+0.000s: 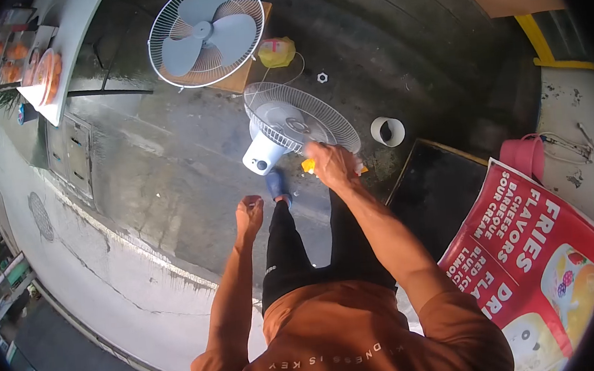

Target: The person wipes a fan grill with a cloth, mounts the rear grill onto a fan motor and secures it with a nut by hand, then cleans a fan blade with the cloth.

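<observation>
Orange shirt (pixel 367 342) overlooks stained floor (pixel 191 149) and fan body (pixel 260 152).

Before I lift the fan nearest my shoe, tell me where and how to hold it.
I'd grip the white housing from the near left with the left hand: it looks solid and juts out past the tilted wire cage, whose thin wires would likely give a weaker hold.
</observation>
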